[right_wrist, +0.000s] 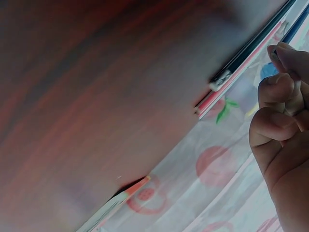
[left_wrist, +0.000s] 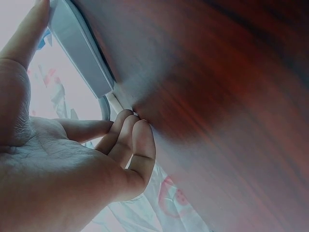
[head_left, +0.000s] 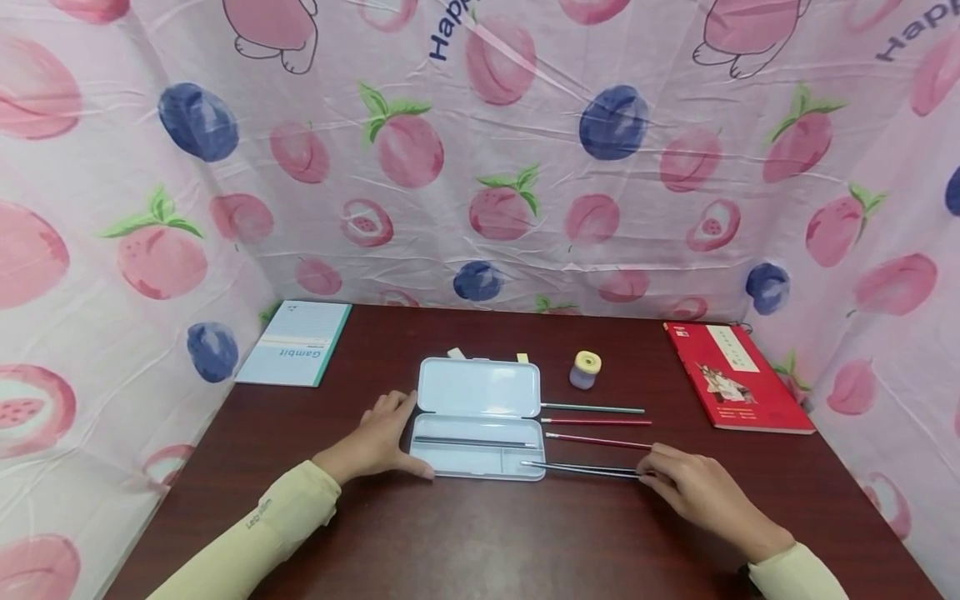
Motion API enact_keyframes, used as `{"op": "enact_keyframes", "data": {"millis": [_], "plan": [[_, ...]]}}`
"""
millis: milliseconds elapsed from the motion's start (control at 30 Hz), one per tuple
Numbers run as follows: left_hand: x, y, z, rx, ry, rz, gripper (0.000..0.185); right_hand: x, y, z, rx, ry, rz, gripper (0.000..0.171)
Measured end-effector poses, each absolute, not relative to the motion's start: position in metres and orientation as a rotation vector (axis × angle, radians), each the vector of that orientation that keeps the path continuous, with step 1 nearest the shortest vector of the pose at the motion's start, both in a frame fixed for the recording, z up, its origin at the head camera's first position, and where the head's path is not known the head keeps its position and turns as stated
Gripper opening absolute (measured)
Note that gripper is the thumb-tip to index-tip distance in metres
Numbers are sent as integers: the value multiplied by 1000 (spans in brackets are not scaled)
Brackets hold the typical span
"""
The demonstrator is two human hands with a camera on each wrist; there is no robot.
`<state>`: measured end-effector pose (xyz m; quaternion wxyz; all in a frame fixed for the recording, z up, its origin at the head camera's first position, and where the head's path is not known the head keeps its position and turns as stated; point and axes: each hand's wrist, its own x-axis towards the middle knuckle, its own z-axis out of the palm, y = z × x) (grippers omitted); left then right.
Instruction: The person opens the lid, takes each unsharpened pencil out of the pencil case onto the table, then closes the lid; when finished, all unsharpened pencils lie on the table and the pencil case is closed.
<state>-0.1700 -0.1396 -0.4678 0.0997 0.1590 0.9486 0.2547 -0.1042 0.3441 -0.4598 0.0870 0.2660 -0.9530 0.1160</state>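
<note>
A light-blue pencil case [head_left: 456, 461] lies with its lid [head_left: 480, 388] raised, a dark pencil [head_left: 472, 442] in its long compartment. My left hand [head_left: 382, 437] spans the case's left end, thumb at the front corner and index finger near the hinge; in the left wrist view the other fingers bend down to the table. My right hand [head_left: 686, 483] pinches one end of a dark pencil [right_wrist: 295, 29], whose far end reaches over the case's right edge. Another black pencil [right_wrist: 256, 42] lies close beside the held one.
Two red pencils [head_left: 600, 422] and a green pencil [head_left: 600, 408] lie right of the case. Behind stand a yellow-topped sharpener [head_left: 585, 369], a white block [head_left: 456, 353] and a yellow block [head_left: 522, 357]. A notebook [head_left: 292, 346] lies back left, a red book [head_left: 738, 375] back right.
</note>
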Motion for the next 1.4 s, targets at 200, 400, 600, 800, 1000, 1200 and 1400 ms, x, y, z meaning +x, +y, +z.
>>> {"op": "enact_keyframes", "data": {"millis": [200, 400, 600, 800, 1000, 1200, 1400], "plan": [[-170, -140, -467, 465, 2807, 751, 137, -102, 354, -461, 788, -2829, 361, 28], [-170, -140, -468, 468, 2808, 745, 138, -99, 363, -463, 825, -2790, 380, 30], [-170, -140, -469, 472, 2809, 749, 138, -97, 372, -467, 856, -2751, 374, 31], [-170, -140, -470, 468, 2809, 749, 137, -96, 379, -468, 839, -2786, 388, 31], [-171, -140, -471, 467, 2814, 747, 138, -96, 383, -467, 819, -2820, 360, 30], [-171, -140, -472, 459, 2811, 747, 138, -95, 384, -467, 811, -2774, 322, 27], [-171, -140, -472, 460, 2806, 749, 137, -95, 382, -469, 792, -2747, 275, 25]]}}
